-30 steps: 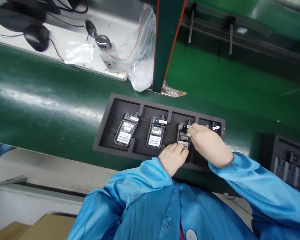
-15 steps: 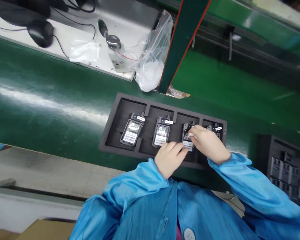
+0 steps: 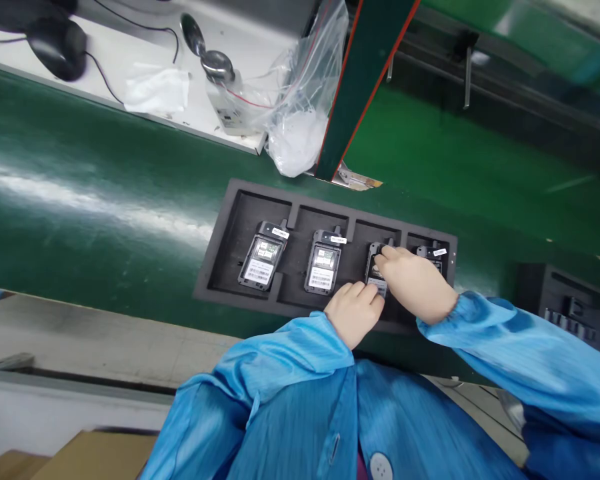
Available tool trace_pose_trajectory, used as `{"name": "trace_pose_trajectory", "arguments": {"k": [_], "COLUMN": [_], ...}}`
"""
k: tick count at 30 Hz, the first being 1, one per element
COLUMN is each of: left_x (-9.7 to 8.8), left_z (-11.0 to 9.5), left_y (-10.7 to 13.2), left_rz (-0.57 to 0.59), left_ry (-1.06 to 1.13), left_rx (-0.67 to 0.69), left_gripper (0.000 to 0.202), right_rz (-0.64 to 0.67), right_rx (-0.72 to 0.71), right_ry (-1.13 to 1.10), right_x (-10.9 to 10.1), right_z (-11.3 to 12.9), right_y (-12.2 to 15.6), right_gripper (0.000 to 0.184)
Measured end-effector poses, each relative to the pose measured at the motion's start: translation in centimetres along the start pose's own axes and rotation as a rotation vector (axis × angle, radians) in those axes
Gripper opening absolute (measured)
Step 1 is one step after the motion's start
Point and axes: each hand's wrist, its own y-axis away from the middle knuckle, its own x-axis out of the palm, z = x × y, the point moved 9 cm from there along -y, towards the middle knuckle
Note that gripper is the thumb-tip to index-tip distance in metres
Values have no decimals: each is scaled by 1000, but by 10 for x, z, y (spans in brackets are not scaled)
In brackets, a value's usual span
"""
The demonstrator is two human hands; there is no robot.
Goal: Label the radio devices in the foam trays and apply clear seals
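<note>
A black foam tray lies on the green belt and holds several black handsets in separate pockets, backs up with white labels. My left hand rests at the lower end of the third handset, fingers curled against it. My right hand lies over that handset, fingertips pinched on its upper part. The first handset and second handset lie untouched to the left. A fourth handset shows just past my right hand.
A white bench behind the belt carries a black mouse, a cloth, a metal tool and a clear plastic bag. A green post rises by the tray. Another black tray sits right; a cardboard box lies lower left.
My hands stay on the third handset; the left fingers have curled in closer to its lower end. The view has shifted slightly.
</note>
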Motion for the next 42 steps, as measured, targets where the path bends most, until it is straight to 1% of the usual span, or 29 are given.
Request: {"name": "trace_pose_trajectory", "arguments": {"k": [4, 6, 9, 12, 14, 16, 18, 20, 22, 24, 26, 29, 33, 38, 42], "left_x": [-2, -2, -2, 0, 1, -4, -18, -36, -51, -58, -57, -50, -47, -45, -46], "left_z": [-1, -1, 0, -2, -3, 1, 8, 22, 43, 62, 70, 69, 69, 70, 71], "left_y": [0, 1, 0, -1, -1, 3, 12, 25, 39, 49, 53, 53, 52, 54, 54], "left_rz": [-3, 1, -8, -12, -6, -30, -92, -160, -202, -198, -156, -102, -93, -73, -83], "left_ry": [2, 5, -1, 1, 8, 19, 34, 42, 28, 4, -11, -15, -9, -12, -18], "left_rx": [15, 23, 18, 17, 2, -26, -38, -73, -172, -262, -268, -228, -234, -231, -248], "left_gripper": [14, 14, 14, 15, 17, 16, 15, 19, 23, 23, 24, 26, 24, 24, 20], "right_rz": [-45, -54, -40, -42, -65, -111, -173, -225, -252, -249, -231, -196, -174, -182, -151], "right_rx": [32, 47, 33, 41, 43, 31, 18, -6, -52, -92, -103, -92, -90, -140, -177], "right_ry": [-22, -55, -94, -70, -39, -50, -136, -266, -377, -429, -426, -360, -249, -143, -96], "right_x": [-7, -7, 0, 6, 2, -9, -24, -36, -44, -45, -42, -38, -39, -46, -48], "right_z": [-17, -20, -14, -8, -7, -6, -2, 5, 18, 32, 42, 51, 59, 72, 80], "right_y": [0, 0, 1, 2, 3, 3, 0, -5, -14, -24, -34, -45, -52, -53, -53], "right_gripper": [15, 14, 13, 14, 16, 16, 16, 15, 15, 14, 14, 14, 12, 14, 16]}}
